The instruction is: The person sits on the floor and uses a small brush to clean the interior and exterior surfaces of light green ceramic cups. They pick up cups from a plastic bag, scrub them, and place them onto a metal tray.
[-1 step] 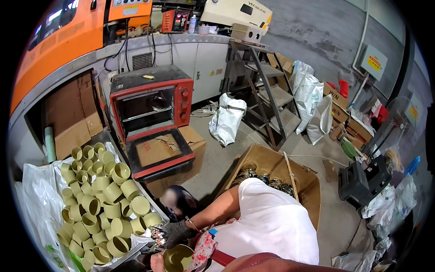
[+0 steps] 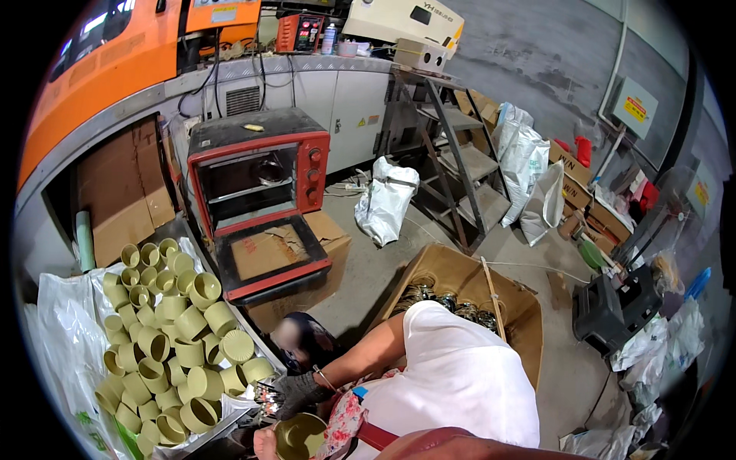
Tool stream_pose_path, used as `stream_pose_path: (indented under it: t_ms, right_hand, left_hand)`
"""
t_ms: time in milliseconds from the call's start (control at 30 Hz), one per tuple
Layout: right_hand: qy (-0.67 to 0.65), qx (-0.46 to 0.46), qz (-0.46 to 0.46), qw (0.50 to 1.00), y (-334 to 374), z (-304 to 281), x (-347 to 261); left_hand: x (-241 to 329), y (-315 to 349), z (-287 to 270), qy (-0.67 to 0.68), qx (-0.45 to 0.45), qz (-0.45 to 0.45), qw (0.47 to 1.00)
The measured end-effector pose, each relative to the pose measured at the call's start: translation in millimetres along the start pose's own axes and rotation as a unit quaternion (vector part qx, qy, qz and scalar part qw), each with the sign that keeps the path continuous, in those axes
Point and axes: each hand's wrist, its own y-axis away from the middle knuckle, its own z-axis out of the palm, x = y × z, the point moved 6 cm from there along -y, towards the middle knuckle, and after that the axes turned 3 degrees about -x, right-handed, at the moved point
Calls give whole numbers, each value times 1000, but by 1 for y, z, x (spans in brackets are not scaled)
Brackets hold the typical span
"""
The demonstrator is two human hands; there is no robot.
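Observation:
At the lower edge, the fingers of my bare left hand (image 2: 264, 443) are closed on an olive-green cup (image 2: 301, 435), whose open mouth faces up. Just above it is my right hand (image 2: 299, 392) in a dark grey glove, with a metal band round the wrist. Its fingers close on a bunch of shiny metal parts (image 2: 267, 399), too small to name exactly. Many more olive-green cups (image 2: 192, 322) lie heaped on white plastic sheeting (image 2: 65, 314) to the left, facing various ways. Floral cloth (image 2: 346, 422) lies against the held cup's right side.
A red toaster oven (image 2: 261, 169), door down, stands on a cardboard box beyond the cups. Behind my arm, an open carton (image 2: 521, 314) holds shiny metal pieces. Farther off are a white sack (image 2: 386, 201), a metal step ladder (image 2: 468, 165) and a black plastic case (image 2: 613, 310).

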Motion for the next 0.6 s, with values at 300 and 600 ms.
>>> stream_pose_path:
  t_ms: [300, 600]
  right_hand:
    - [214, -86, -103, 967, -35, -7, -74]
    - [227, -116, -58, 965, -156, -41, -53]
  left_hand:
    - [-5, 78, -107, -324, 151, 31, 933]
    - [97, 254, -188, -181, 789, -47, 585]
